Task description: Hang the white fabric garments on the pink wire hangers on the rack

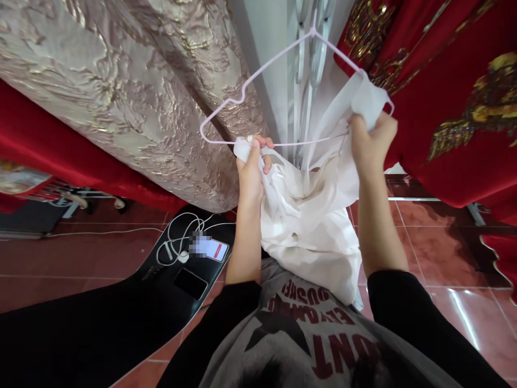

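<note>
A pale pink wire hanger (pixel 258 75) hangs from above in the middle of the view. A white garment (pixel 311 226) drapes from it down toward my chest. My left hand (pixel 252 167) is closed on a fold of the white cloth at the hanger's lower bar. My right hand (pixel 369 143) is closed on the cloth at the hanger's right shoulder, where the fabric is pulled over the wire.
A beige and gold embossed curtain (pixel 121 91) hangs at left, red and gold embroidered drapes (pixel 456 108) at right. A black surface (pixel 121 318) at lower left carries two phones (pixel 214 249) and a white cable. Red floor tiles (pixel 444 253) lie below.
</note>
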`<action>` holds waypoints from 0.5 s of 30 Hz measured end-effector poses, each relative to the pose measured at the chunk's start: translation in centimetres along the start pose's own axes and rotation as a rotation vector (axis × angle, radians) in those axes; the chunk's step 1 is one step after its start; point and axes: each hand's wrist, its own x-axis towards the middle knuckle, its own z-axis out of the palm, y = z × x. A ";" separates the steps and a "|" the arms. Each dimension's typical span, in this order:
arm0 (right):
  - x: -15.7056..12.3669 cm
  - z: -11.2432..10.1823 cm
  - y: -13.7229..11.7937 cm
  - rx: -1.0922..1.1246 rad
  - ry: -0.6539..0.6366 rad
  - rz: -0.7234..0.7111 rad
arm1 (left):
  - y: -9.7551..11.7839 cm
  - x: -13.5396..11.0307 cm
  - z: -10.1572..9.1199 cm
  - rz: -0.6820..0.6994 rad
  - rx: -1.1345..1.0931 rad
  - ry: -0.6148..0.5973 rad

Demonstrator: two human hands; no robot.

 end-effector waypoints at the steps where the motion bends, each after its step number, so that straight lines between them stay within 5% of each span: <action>1: 0.2 -0.4 -1.1 0.064 0.030 0.004 | 0.0 0.0 0.0 -0.007 -0.001 -0.007; 6: 2.2 -2.4 -5.6 0.301 0.091 0.031 | -0.3 0.0 0.1 -0.020 -0.060 -0.041; 12: 4.6 -3.4 -5.8 0.384 -0.009 0.280 | -1.0 -0.3 0.1 -0.005 -0.086 -0.094; 15: 4.4 -4.1 -5.3 0.255 -0.076 0.133 | -0.7 -0.2 0.1 -0.006 -0.054 -0.062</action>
